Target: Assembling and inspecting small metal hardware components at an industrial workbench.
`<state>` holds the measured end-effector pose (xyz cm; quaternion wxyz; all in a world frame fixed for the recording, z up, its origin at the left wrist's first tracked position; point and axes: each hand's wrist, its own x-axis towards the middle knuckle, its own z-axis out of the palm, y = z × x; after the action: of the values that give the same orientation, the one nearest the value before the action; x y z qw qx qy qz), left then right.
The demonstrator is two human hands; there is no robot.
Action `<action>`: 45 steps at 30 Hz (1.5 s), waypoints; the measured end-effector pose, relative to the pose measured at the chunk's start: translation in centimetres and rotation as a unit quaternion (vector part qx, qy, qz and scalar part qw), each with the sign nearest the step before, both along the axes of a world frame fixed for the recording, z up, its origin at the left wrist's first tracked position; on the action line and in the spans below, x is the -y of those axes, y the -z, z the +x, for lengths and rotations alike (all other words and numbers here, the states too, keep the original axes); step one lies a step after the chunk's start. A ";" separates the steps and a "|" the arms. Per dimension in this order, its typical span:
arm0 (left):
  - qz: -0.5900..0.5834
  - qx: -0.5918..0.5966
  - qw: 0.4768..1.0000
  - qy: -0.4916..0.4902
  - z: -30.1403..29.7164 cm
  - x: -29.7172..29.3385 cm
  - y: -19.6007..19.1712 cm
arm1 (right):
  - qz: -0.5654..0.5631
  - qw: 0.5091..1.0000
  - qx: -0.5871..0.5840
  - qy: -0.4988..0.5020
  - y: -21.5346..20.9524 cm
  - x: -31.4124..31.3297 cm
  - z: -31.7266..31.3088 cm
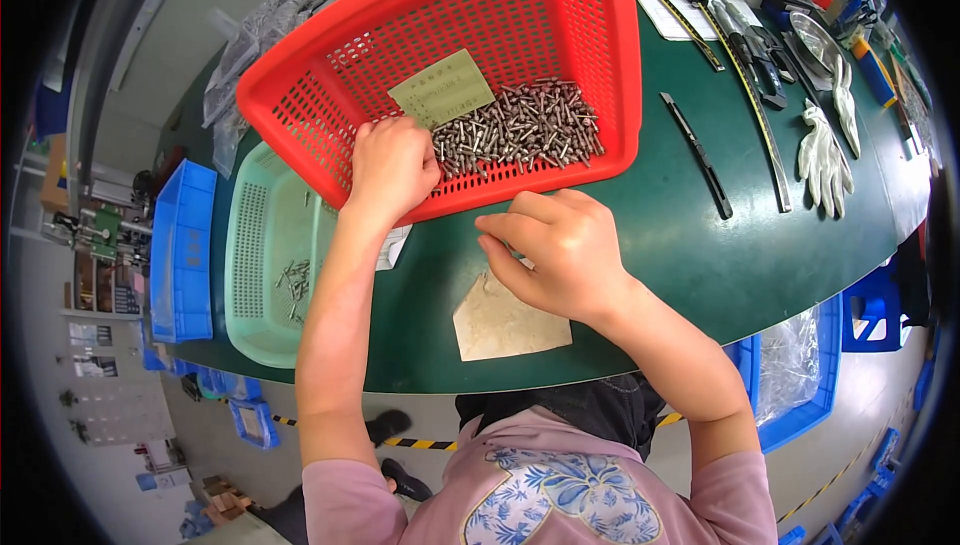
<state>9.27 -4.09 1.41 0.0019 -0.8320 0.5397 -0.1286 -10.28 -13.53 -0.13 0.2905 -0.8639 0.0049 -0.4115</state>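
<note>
A red perforated plastic basket stands tilted on the green table, with a heap of small metal pin-like parts in its lower right. My left hand reaches over the near rim into the basket, at the left end of the heap. Its fingers are curled, and what they hold is hidden. My right hand is just in front of the basket's near side, thumb and forefinger drawn together. Whatever is between them is too small to make out. Beneath it lies a beige sheet. A yellowish paper slip rests in the basket.
A pale green basket with a few metal parts stands left, beside a blue bin. To the right lie a black cutter knife, a tape measure strip, white gloves and pliers-like tools.
</note>
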 end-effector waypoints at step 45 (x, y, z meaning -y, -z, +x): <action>-0.383 -0.734 0.559 -0.039 -6.8 -4.8 3.9 | -0.013 0.997 0.018 0.069 1.5 -0.9 3.3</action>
<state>2.45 0.70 -2.44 -0.7086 -0.5817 0.2215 0.3323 -6.96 -12.64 -1.59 0.2500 -0.8575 0.0536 -0.4464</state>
